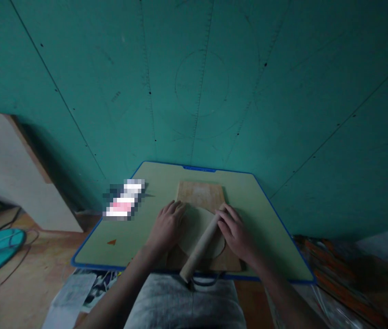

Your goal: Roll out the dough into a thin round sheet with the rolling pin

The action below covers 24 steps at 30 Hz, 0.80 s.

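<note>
A flattened round sheet of dough lies on a wooden board. Across its right side a rolling pin rests at a slant, its near end jutting past the board's front edge. My right hand has its fingers curled round the pin's far end. On the left edge of the dough sits my left hand, palm down, fingers stretched forward with the tips on or beside the dough. Part of the dough is hidden under the pin and the hands.
The board stands on a pale table with a blue rim, against a green wall. A blurred-out rectangular object and a small orange scrap lie to the left. A pale panel leans at far left; clutter lies right.
</note>
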Each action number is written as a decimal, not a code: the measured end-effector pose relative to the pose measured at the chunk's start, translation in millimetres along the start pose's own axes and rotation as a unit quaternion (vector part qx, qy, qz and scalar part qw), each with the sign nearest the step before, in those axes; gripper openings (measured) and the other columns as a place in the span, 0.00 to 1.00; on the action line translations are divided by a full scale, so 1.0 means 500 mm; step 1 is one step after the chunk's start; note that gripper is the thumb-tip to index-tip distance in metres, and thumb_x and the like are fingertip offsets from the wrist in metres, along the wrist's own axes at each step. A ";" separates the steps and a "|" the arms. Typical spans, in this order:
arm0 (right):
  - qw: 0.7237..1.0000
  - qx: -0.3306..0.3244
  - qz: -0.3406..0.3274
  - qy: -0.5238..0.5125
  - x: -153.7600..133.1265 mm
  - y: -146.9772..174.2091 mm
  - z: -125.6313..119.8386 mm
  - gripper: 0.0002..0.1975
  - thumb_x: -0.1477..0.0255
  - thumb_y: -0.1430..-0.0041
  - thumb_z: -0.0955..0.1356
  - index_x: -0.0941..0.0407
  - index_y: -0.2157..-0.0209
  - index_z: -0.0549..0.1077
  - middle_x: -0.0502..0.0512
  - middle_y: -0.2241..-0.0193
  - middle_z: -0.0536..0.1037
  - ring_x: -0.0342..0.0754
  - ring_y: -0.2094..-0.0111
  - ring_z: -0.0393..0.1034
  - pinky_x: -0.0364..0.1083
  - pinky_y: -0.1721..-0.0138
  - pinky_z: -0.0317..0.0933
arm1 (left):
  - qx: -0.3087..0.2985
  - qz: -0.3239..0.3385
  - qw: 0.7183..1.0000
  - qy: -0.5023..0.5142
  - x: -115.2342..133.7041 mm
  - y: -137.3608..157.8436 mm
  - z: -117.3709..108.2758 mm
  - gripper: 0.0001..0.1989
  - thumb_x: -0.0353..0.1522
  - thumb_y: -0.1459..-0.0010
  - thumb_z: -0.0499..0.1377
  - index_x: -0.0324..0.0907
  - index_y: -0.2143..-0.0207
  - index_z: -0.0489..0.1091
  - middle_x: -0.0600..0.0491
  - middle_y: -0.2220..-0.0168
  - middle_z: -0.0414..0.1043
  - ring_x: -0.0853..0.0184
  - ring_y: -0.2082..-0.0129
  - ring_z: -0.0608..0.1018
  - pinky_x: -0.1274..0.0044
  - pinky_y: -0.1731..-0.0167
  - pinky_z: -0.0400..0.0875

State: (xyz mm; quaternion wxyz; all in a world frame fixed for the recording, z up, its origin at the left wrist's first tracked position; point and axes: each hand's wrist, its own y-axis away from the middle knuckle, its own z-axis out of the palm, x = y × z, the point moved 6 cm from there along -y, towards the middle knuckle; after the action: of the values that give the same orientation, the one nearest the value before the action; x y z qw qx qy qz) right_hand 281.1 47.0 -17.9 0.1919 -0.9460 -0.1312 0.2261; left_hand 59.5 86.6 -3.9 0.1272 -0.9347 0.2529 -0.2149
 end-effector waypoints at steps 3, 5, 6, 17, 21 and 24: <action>1.000 0.020 0.013 -0.009 -0.006 0.015 0.006 0.20 0.66 0.29 0.59 0.54 0.41 0.70 0.64 0.36 0.65 0.56 0.35 0.61 0.58 0.39 0.62 | -0.016 0.006 1.000 -0.018 0.006 -0.038 0.018 0.18 0.28 0.35 0.54 0.42 0.44 0.72 0.43 0.43 0.73 0.55 0.41 0.73 0.61 0.42 0.69; 1.000 0.024 0.014 -0.008 -0.011 0.013 0.012 0.20 0.66 0.29 0.58 0.54 0.41 0.69 0.64 0.36 0.65 0.56 0.34 0.59 0.59 0.38 0.61 | -0.020 0.017 0.999 -0.022 0.013 -0.048 0.024 0.17 0.28 0.35 0.55 0.42 0.46 0.73 0.44 0.44 0.73 0.56 0.41 0.73 0.62 0.42 0.69; 1.000 0.023 0.012 -0.007 -0.013 0.011 0.014 0.20 0.66 0.29 0.58 0.54 0.41 0.69 0.65 0.35 0.64 0.57 0.34 0.59 0.59 0.37 0.60 | -0.022 0.022 0.999 -0.025 0.016 -0.050 0.026 0.16 0.28 0.35 0.55 0.42 0.47 0.74 0.44 0.44 0.73 0.56 0.41 0.73 0.62 0.42 0.69; 0.999 0.028 0.014 -0.035 -0.014 0.014 0.014 0.20 0.66 0.29 0.58 0.53 0.40 0.68 0.64 0.35 0.64 0.56 0.34 0.59 0.59 0.37 0.60 | -0.038 0.054 0.997 -0.050 0.016 -0.042 0.023 0.15 0.29 0.33 0.53 0.40 0.48 0.75 0.42 0.44 0.73 0.56 0.42 0.73 0.64 0.42 0.69; 1.000 0.022 0.014 -0.018 -0.018 0.013 0.013 0.20 0.66 0.29 0.58 0.54 0.41 0.69 0.64 0.35 0.63 0.56 0.35 0.59 0.59 0.38 0.61 | -0.051 0.075 0.993 -0.075 0.024 -0.044 0.015 0.15 0.32 0.33 0.55 0.42 0.48 0.75 0.41 0.45 0.72 0.52 0.42 0.73 0.60 0.44 0.69; 1.000 0.015 0.009 0.009 -0.023 0.010 0.009 0.21 0.66 0.29 0.57 0.56 0.41 0.69 0.65 0.35 0.63 0.57 0.34 0.58 0.59 0.37 0.60 | -0.060 0.090 0.990 -0.093 0.019 -0.047 0.009 0.15 0.34 0.34 0.57 0.44 0.48 0.75 0.41 0.44 0.72 0.52 0.43 0.73 0.59 0.44 0.69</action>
State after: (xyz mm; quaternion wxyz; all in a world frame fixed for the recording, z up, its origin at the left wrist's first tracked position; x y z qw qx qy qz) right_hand 269.7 40.2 -19.5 0.2047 -0.9462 -0.1175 0.2214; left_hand 78.7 102.1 3.7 0.1129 -0.9301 0.3354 -0.0987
